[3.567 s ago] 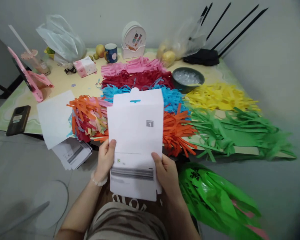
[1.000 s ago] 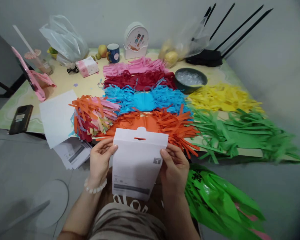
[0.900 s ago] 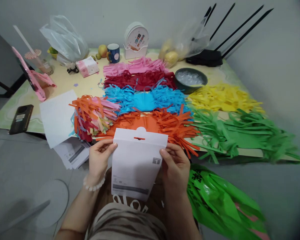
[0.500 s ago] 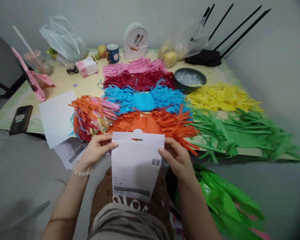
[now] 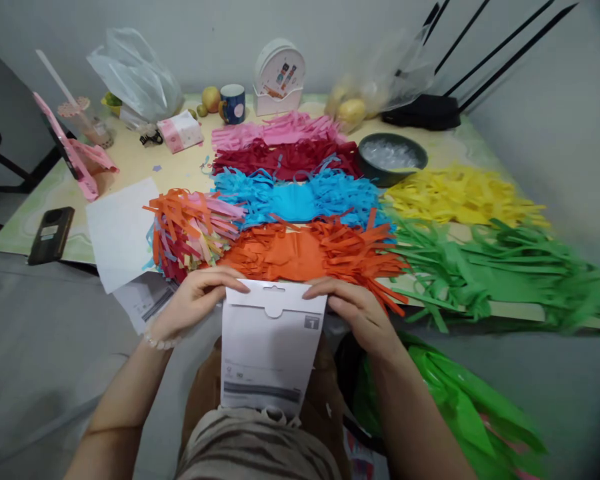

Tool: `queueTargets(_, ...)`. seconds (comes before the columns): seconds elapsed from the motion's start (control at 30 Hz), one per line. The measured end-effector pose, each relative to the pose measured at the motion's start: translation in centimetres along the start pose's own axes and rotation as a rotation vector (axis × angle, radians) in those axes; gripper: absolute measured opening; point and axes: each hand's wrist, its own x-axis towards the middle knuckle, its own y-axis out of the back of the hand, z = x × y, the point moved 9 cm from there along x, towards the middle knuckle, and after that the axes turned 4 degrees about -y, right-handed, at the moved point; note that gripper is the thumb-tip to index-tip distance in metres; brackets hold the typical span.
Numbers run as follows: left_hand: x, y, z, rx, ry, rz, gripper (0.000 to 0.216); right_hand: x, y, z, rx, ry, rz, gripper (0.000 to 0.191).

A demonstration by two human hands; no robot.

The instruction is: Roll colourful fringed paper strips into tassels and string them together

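Observation:
A white paper envelope-like packet [image 5: 270, 347] with a hang slot and grey print rests upright above my lap. Its top flap [image 5: 260, 295] is folded down over the front, with a rounded tab at the middle. My left hand [image 5: 200, 297] pinches the upper left corner. At the upper right corner, my right hand [image 5: 353, 308] grips the same packet between thumb and fingers. Just beyond it lies fringed orange paper [image 5: 295, 255], with fringed blue paper [image 5: 294, 202] behind. A multicoloured fringed bundle [image 5: 187, 230] sits to the left of the orange one.
Dark red [image 5: 285, 161], pink [image 5: 280, 131], yellow [image 5: 460, 197] and green fringed paper [image 5: 510, 277] cover much of the table. Also there are a grey bowl [image 5: 393, 173], a mug [image 5: 236, 107], a phone [image 5: 51, 235] and white sheets [image 5: 123, 230]. A green bag [image 5: 460, 393] hangs at right.
The packet's top flap, upright before, is now folded down toward me. Both hands have moved inward along its top edge. The view has shifted slightly left.

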Motion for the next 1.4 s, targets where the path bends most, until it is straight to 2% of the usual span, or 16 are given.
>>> queueTargets(0.07,-0.3,-0.4,0.4,0.028,0.019,-0.079,0.031,-0.1,-1.1,-0.1,-0.05,-0.045,-0.071,0.024)
queueTargets(0.13,-0.3,-0.9,1.3,0.074,0.02,-0.133,0.032,-0.1,-1.7,-0.4,-0.109,-0.071,-0.07,0.022)
queueTargets(0.27,0.9,-1.0,5.0,0.359,-0.077,-0.022,0.024,0.0,-2.1,-2.3,-0.174,-0.009,0.0,0.02)
queueTargets(0.3,1.4,-1.5,5.7,0.435,-0.096,-0.027,0.024,0.0,-2.3,-2.9,-0.185,0.015,0.003,0.02)
queueTargets(0.37,2.2,-3.1,6.3,0.526,-0.097,-0.123,0.018,-0.1,-2.7,-3.9,-0.208,0.057,-0.002,0.02)
queueTargets(0.43,2.9,-4.5,5.9,0.526,-0.064,-0.241,0.012,-0.2,-3.1,-4.6,-0.237,0.079,-0.012,0.021)
queueTargets(0.5,3.4,-5.0,5.2,0.481,-0.027,-0.304,0.013,-0.4,-3.4,-4.9,-0.261,0.091,-0.027,0.022)
queueTargets(0.67,4.3,-5.4,3.7,0.504,0.074,-0.402,0.015,-0.4,-3.9,-4.9,-0.286,0.107,-0.04,0.023)
queueTargets(0.83,4.2,-6.2,3.2,0.609,0.23,-0.61,0.013,-0.3,-4.3,-4.9,-0.292,0.078,-0.086,0.024)
queueTargets(1.0,4.1,-6.4,2.6,0.524,0.277,-0.695,0.009,-0.1,-4.4,-4.9,-0.269,0.05,-0.105,0.024)
queueTargets(1.13,4.1,-6.3,1.6,0.445,0.289,-0.699,0.006,0.0,-4.3,-4.0,-0.236,-0.005,-0.121,0.023)
queueTargets(1.27,4.3,-6.2,1.7,0.406,0.261,-0.663,0.005,0.0,-4.1,-3.2,-0.216,-0.031,-0.111,0.021)
queueTargets(1.4,4.4,-5.8,2.8,0.383,0.154,-0.491,0.008,-0.2,-3.7,-2.5,-0.188,-0.046,-0.102,0.022)
